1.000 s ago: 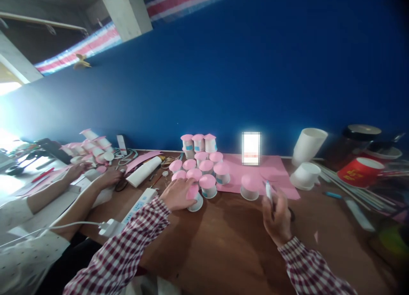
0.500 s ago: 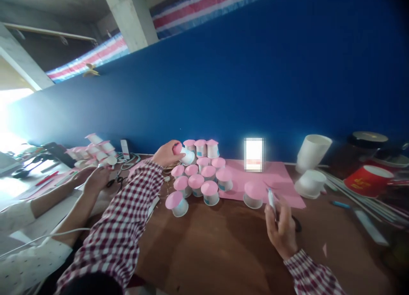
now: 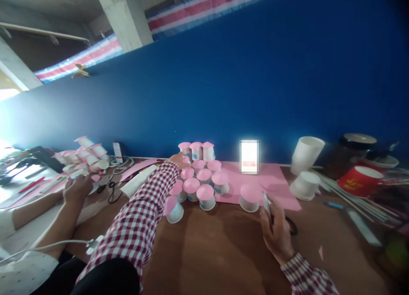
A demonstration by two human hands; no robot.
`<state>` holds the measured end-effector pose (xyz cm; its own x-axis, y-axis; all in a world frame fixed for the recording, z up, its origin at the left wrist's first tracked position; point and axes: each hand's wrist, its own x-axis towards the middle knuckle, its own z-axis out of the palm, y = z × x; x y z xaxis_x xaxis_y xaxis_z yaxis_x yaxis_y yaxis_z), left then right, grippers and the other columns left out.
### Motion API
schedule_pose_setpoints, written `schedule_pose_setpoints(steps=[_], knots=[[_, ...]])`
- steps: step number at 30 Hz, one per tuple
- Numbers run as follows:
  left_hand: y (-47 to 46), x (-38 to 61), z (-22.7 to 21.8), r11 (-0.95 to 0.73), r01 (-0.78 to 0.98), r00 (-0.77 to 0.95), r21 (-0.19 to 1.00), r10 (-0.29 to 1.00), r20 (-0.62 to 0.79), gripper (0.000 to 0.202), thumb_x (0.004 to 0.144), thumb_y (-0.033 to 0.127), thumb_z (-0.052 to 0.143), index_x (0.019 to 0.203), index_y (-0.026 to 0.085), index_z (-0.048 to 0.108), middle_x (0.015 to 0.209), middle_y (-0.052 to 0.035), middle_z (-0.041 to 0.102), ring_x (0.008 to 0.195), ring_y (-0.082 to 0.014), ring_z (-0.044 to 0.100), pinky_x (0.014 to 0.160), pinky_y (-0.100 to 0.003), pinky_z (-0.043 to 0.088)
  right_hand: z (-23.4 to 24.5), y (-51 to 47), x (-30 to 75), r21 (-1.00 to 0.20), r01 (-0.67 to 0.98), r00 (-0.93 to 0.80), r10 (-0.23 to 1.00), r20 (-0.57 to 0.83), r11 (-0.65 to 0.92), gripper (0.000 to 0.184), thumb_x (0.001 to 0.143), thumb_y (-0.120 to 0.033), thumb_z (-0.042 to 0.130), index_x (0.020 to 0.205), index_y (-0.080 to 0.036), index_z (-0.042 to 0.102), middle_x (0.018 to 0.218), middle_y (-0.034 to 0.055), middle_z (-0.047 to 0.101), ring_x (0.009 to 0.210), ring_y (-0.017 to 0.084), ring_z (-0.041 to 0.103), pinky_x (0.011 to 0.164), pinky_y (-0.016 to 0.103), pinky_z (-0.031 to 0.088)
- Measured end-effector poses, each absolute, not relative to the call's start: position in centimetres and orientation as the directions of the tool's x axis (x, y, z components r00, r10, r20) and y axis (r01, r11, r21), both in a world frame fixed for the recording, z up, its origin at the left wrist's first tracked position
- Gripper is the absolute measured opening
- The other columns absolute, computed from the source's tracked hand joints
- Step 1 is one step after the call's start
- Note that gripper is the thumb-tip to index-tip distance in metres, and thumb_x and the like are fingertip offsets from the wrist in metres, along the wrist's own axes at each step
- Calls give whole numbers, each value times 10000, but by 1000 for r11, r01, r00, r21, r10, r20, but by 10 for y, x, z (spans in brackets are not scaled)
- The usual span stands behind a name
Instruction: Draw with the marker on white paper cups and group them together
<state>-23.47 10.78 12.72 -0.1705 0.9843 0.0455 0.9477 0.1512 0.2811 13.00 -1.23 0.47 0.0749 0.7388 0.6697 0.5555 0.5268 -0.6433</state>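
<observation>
My left hand (image 3: pixel 179 159) reaches to the back left of a cluster of white paper cups with pink tops (image 3: pixel 205 193). Its fingers curl around one small pink-topped cup (image 3: pixel 186 160) beside the back row. A tilted cup (image 3: pixel 173 209) stands at the front left of the cluster, next to my checked sleeve. My right hand (image 3: pixel 276 229) rests on the brown table (image 3: pixel 223 252), closed on a white pen (image 3: pixel 265 200) that points up. A single pink-topped cup (image 3: pixel 249 198) stands just left of that pen. Black scissors (image 3: pixel 291 226) lie partly under my right hand.
A pink paper sheet (image 3: pixel 281 180) lies by the blue wall (image 3: pixel 255 73). Stacked white cups (image 3: pixel 307 150), an upturned white cup (image 3: pixel 305 185) and a red cup (image 3: pixel 356 180) stand at the right. At the left a co-worker's hand (image 3: pixel 78 188) works near scissors (image 3: pixel 110 188) and more pink-topped cups (image 3: pixel 91 152).
My left hand lifted a cup from the front of the cluster and carried it to the back left, where it is now lower. My right hand with the pen barely moved.
</observation>
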Motion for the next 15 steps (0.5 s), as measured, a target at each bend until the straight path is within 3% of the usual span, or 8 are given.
schedule_pose_setpoints(steps=[3,6,8,11,13,15], knots=[[109,-235,130,159,939,-174,304,984,25,705,656,561,630,1099,35,477,1156,-202,589,1116,-308,534,888,-316,405,2,-11,131,-646,557,76,743,666,522,438,894,-288,437,1309,-152,402,1200,158,571,1058,239,588,825,379,527],[104,-240,142,222,929,-231,295,973,-3,737,606,587,664,1115,79,504,1186,-223,579,1149,-372,515,889,-373,414,-1,-11,132,-645,555,65,745,664,526,451,892,-283,440,1320,-147,392,1200,159,564,1034,236,594,809,372,528],[88,-242,149,220,930,-235,295,972,17,716,655,595,618,1179,125,490,1251,-208,545,1175,-373,497,915,-403,404,-2,-11,133,-641,551,55,743,667,534,461,889,-276,443,1327,-143,383,1210,163,553,1044,240,586,817,377,524],[36,-233,150,134,923,-195,361,971,141,679,762,585,500,1301,183,406,1255,-148,553,1167,-310,517,935,-390,415,0,-11,133,-644,542,53,742,668,540,457,891,-265,439,1327,-140,383,1210,167,550,1043,239,584,822,375,521],[-8,-221,141,78,914,-197,399,943,267,671,792,557,478,1354,221,332,1331,-123,488,1207,-290,481,958,-396,413,1,-12,132,-643,542,54,742,669,541,450,893,-262,435,1323,-136,389,1195,168,558,1026,237,592,817,370,523],[-49,-209,122,83,907,-248,413,897,366,784,764,540,535,1409,228,216,1417,-130,378,1278,-302,397,1017,-432,370,3,-12,132,-634,546,48,736,676,547,455,894,-270,435,1324,-132,385,1194,171,559,1021,241,595,820,378,523]])
